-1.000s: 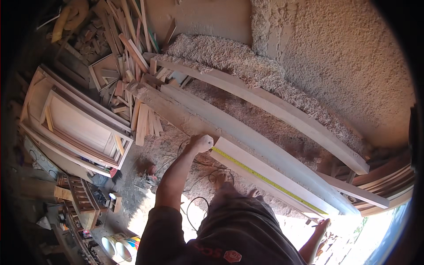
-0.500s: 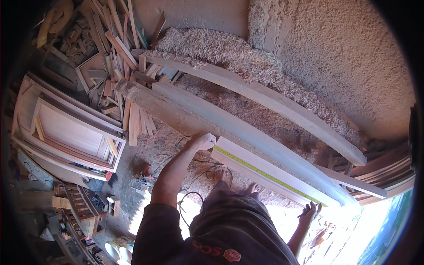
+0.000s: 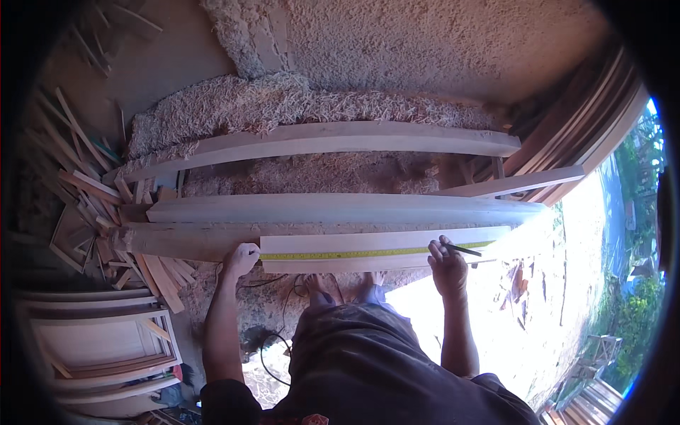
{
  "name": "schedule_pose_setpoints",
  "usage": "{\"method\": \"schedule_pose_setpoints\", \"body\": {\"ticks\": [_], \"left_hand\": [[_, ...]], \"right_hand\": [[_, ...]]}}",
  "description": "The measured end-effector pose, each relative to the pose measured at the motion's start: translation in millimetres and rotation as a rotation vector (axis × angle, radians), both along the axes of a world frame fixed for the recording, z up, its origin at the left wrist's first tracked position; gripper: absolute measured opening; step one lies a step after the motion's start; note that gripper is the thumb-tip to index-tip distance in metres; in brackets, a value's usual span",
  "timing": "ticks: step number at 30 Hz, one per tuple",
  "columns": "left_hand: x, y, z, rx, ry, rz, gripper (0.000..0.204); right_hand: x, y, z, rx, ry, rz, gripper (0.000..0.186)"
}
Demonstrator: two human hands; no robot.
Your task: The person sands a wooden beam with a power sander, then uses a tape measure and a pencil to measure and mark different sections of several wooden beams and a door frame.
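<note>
L hand is clamped on the yellow tape measure end, pinning it to the plank. R hand is closed on a pencil. Tape's prob. thin & springy, so hold it at the ends; plank looks stiff & heavy.

I see no packages, labels, signs or screens anywhere in this view. The nearest thing to a marked surface is the yellow tape measure, a long thin strip stretched flat along the pale board from one end toward the other. Its markings are too small for me to make out.
</note>
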State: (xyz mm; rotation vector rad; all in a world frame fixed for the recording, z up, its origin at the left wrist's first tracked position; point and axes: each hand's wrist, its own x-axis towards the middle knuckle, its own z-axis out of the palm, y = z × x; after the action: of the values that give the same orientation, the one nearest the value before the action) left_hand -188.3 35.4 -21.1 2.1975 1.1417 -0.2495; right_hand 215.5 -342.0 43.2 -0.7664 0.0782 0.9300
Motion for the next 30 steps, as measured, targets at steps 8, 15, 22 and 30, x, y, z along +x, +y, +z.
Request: {"method": "schedule_pose_setpoints", "body": {"ticks": [8,15,22,30], "left_hand": [[-3.2,0.9,-10.2,-0.045,-0.175,-0.054,0.018],[-1.6,-0.4,-8.6,-0.071,-0.099,0.02,0.017],[-1.9,0.6,-11.5,-0.073,-0.124,0.016,0.016],[0.8,-1.2,-10.2,-0.075,-0.11,0.046,0.018]], "right_hand": [[41.5,-17.2,-21.6,-0.683,-0.664,-0.008,0.039],[56.0,-25.6,-69.3,-0.708,-1.037,0.156,0.034],[43.9,14.0,-54.9,-0.604,-1.101,0.561,0.022],[45.6,30.1,-85.3,-0.646,-1.208,0.618,0.019]]}}
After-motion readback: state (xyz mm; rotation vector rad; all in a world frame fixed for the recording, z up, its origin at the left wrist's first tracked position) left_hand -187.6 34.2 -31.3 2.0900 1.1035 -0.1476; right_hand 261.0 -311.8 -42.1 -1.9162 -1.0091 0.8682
